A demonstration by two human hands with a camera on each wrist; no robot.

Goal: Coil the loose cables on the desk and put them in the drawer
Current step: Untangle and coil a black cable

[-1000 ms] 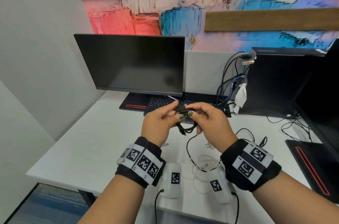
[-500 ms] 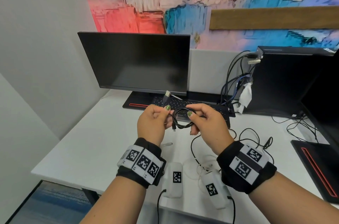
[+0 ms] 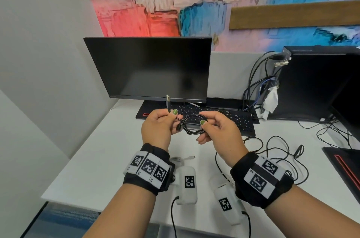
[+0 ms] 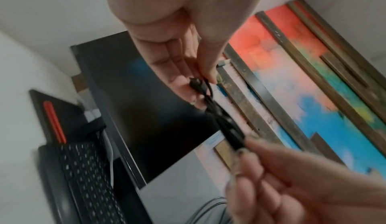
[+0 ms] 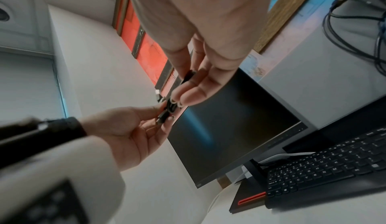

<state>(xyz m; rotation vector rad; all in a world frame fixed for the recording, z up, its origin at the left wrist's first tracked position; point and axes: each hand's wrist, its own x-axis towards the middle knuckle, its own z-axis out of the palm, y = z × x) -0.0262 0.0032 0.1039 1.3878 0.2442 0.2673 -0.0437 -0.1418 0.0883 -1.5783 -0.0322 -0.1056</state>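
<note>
While both hands were raised above the desk (image 3: 101, 152), head view showed the left hand (image 3: 157, 128) and right hand (image 3: 218, 132) pinching a small black cable coil (image 3: 191, 123), USB plug (image 3: 168, 101) upright. Left wrist view: thumb and fingers (image 4: 188, 85) clamped on strands. Right wrist view: same pinch. Other cables (image 3: 280, 152) remained loose; drawer unseen, so stowing judged undone.

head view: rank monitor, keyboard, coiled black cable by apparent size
1. monitor, clearly largest.
2. keyboard, partly hidden behind the hands.
3. coiled black cable, smallest, held between the left hand and right hand; it looks small even though it is nearest the camera.
</note>
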